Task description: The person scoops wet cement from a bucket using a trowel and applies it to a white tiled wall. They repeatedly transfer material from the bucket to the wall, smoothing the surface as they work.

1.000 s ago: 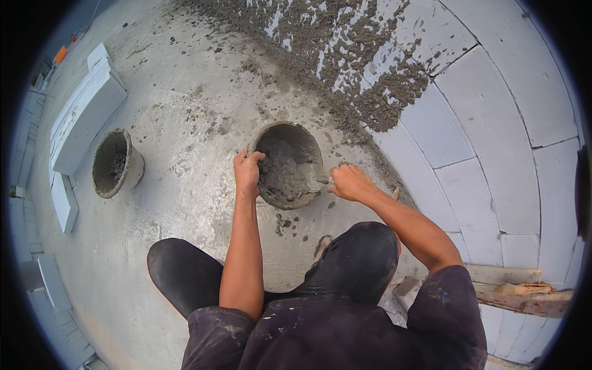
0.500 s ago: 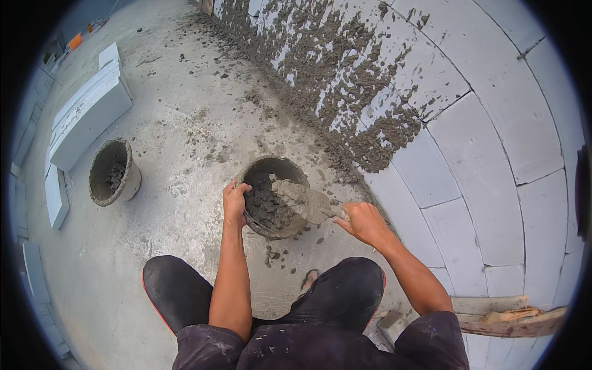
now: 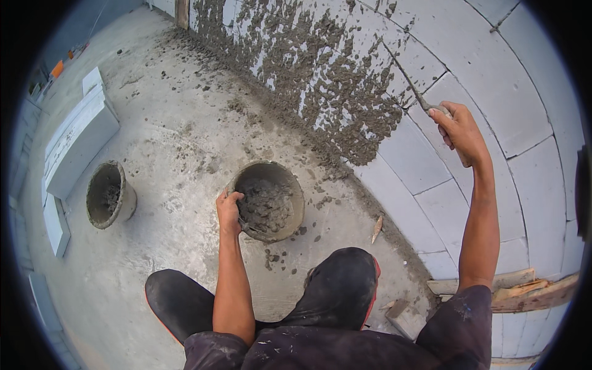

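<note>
My left hand grips the left rim of a round bucket on the concrete floor, its thumb over the edge. Wet grey mortar lies in the bucket. My right hand is raised at the right, wrapped round the handle of a trowel. The trowel is seen nearly edge-on, so I cannot tell whether mortar is on its blade. Its blade points up and left, in front of a wall of pale blocks. Rough splashes of mortar cover part of that wall.
A second bucket with some mortar stands at the left, near stacked white blocks. Mortar crumbs lie along the wall's foot. Wooden boards lie at the lower right, and a small block sits by my right knee.
My right hand has lifted the trowel out of the bucket, up and right to the wall. The mortar seen on its blade before no longer shows. My left hand stays on the bucket rim.
</note>
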The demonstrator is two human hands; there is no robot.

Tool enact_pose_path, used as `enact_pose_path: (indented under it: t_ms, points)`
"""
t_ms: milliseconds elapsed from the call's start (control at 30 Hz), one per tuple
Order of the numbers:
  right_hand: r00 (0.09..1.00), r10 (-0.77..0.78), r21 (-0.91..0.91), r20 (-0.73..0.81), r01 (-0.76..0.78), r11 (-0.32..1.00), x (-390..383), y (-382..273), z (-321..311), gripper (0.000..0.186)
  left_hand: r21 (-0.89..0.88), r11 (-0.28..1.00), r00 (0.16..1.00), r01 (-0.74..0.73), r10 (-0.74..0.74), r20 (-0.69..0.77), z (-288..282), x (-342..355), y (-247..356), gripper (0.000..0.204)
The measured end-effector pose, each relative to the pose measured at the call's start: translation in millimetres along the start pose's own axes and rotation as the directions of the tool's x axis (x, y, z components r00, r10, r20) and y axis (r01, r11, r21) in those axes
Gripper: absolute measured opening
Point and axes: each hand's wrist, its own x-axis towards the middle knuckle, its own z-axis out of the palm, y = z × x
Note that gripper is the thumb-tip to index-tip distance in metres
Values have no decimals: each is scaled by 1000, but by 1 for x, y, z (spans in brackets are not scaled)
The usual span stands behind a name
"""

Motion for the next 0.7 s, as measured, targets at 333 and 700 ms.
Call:
enact_pose_path:
  t_ms: [333, 700]
  points:
    - [802, -467, -495, 372, 597, 631, -71, 1, 285, 22, 58, 998, 988, -18, 9, 157, 33, -5, -6, 31]
    - [624, -516, -352, 587, 771, 531, -47, -2, 297, 14, -31, 999, 987, -45, 49, 156, 24, -3, 3, 40]
